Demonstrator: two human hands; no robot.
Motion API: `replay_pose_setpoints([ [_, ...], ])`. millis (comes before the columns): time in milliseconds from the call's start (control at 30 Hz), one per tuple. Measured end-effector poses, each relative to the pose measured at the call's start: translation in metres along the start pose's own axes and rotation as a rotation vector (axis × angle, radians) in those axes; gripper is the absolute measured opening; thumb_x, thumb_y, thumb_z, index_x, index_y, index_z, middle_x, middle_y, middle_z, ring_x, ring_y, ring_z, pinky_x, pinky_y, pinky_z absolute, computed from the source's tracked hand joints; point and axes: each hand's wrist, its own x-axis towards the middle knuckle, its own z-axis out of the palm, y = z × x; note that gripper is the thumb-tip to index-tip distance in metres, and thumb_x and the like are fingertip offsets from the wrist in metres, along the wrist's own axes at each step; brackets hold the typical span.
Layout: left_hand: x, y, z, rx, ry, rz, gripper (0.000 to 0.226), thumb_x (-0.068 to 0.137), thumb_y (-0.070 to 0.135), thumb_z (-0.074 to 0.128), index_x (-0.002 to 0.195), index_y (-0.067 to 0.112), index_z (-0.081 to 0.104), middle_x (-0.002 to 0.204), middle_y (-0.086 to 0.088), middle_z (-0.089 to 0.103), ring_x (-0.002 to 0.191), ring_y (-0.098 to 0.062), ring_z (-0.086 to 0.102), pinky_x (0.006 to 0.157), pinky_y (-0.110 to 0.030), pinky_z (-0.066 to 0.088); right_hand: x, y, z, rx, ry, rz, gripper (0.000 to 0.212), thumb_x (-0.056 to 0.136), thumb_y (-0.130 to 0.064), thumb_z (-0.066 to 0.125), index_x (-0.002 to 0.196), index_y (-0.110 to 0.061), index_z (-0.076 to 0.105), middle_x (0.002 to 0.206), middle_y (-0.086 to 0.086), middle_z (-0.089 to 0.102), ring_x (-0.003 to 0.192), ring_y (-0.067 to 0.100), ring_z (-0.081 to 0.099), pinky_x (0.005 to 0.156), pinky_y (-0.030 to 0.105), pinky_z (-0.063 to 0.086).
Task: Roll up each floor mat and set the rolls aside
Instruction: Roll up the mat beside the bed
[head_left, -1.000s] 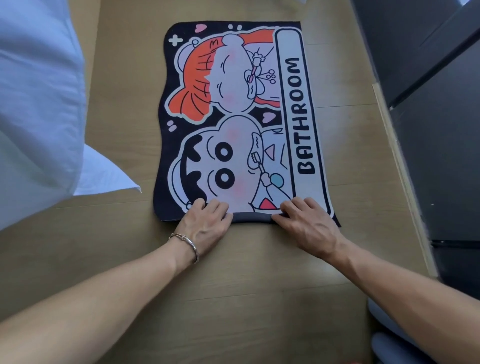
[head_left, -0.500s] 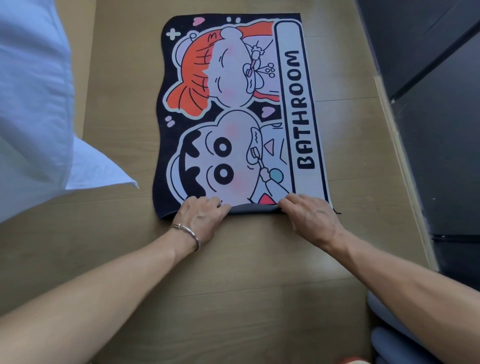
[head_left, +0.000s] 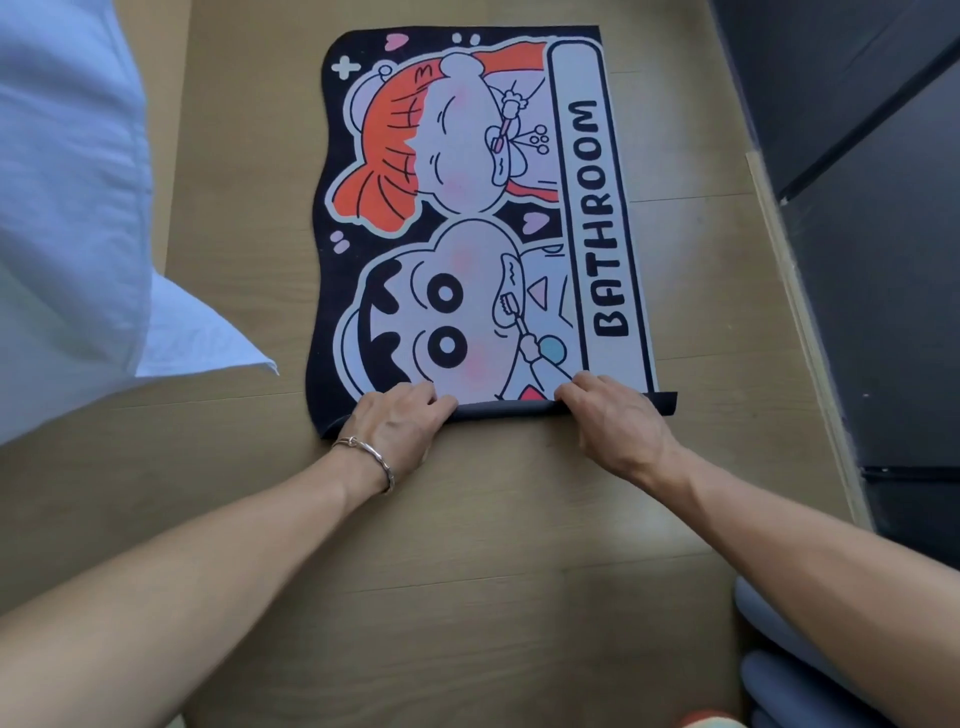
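Observation:
A cartoon floor mat (head_left: 467, 218) printed with two faces and the word BATHROOM lies flat on the wooden floor (head_left: 467, 545). Its near edge is turned over into a thin dark roll (head_left: 504, 410). My left hand (head_left: 395, 423), with a bracelet at the wrist, grips the left part of that roll, fingers curled over it. My right hand (head_left: 613, 415) grips the right part of the roll the same way. A short dark end of the roll sticks out past my right hand.
A pale blue bed sheet (head_left: 67, 208) hangs at the left, one corner reaching toward the mat. Dark cabinet fronts (head_left: 883, 260) with a light wooden trim run along the right. Grey-blue rolled items (head_left: 779, 660) lie at the bottom right.
The mat's near edge has been rolled a little further away from me; both hands moved forward with it and more of the lower cartoon is covered.

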Motion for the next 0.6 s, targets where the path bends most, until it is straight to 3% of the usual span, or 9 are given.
replay_pose_setpoints([
  [133,-0.001,-0.004,-0.002,-0.109,-0.075,0.01,0.037,0.09,0.008,0.044,0.122,0.023,0.05,0.102,0.0,0.057,0.089,-0.022,0.055,0.064,-0.033,0.042,0.011,0.009,-0.015,0.133,-0.199,0.004,0.033,0.096,-0.007,0.043,0.123,-0.018,0.058,0.117,0.002,0.061,0.103,0.02,0.057,0.089,0.032,0.048],
  [267,0.015,-0.014,-0.01,-0.217,-0.219,-0.076,0.029,0.097,0.021,0.042,0.121,0.03,0.055,0.108,0.002,0.065,0.095,-0.022,0.059,0.072,-0.031,0.044,0.022,0.017,-0.028,0.221,-0.353,0.057,0.029,0.098,-0.015,0.043,0.119,-0.022,0.062,0.118,0.003,0.063,0.106,0.021,0.057,0.09,0.031,0.045],
  [367,0.019,-0.014,-0.013,-0.181,-0.149,-0.095,0.023,0.099,0.025,0.041,0.119,0.023,0.053,0.109,-0.001,0.059,0.086,-0.022,0.055,0.067,-0.031,0.042,0.024,0.016,-0.024,0.198,-0.25,0.061,0.023,0.097,-0.019,0.047,0.116,-0.02,0.06,0.118,0.001,0.059,0.1,0.021,0.058,0.088,0.034,0.048],
  [467,0.017,-0.01,-0.016,-0.11,-0.038,-0.106,0.015,0.096,0.015,0.044,0.109,0.018,0.049,0.102,-0.002,0.05,0.075,-0.019,0.041,0.059,-0.031,0.033,0.021,0.013,-0.016,0.082,-0.089,0.025,0.017,0.096,-0.018,0.05,0.111,-0.018,0.058,0.112,0.001,0.056,0.083,0.023,0.06,0.075,0.037,0.053],
  [533,0.016,-0.005,-0.014,-0.026,-0.03,-0.081,0.022,0.088,0.003,0.044,0.104,0.017,0.05,0.097,-0.003,0.049,0.077,-0.021,0.042,0.059,-0.031,0.028,0.016,0.011,-0.007,-0.093,0.005,-0.06,0.018,0.088,-0.008,0.055,0.103,-0.014,0.063,0.1,0.004,0.06,0.077,0.023,0.058,0.068,0.034,0.048],
  [600,0.012,-0.003,-0.01,0.062,0.047,0.011,0.024,0.074,-0.002,0.058,0.091,0.014,0.057,0.086,-0.005,0.054,0.073,-0.023,0.049,0.057,-0.031,0.025,0.008,0.005,-0.003,-0.204,0.086,-0.095,0.016,0.075,-0.003,0.06,0.089,-0.01,0.066,0.089,0.007,0.062,0.075,0.025,0.056,0.066,0.035,0.044],
])
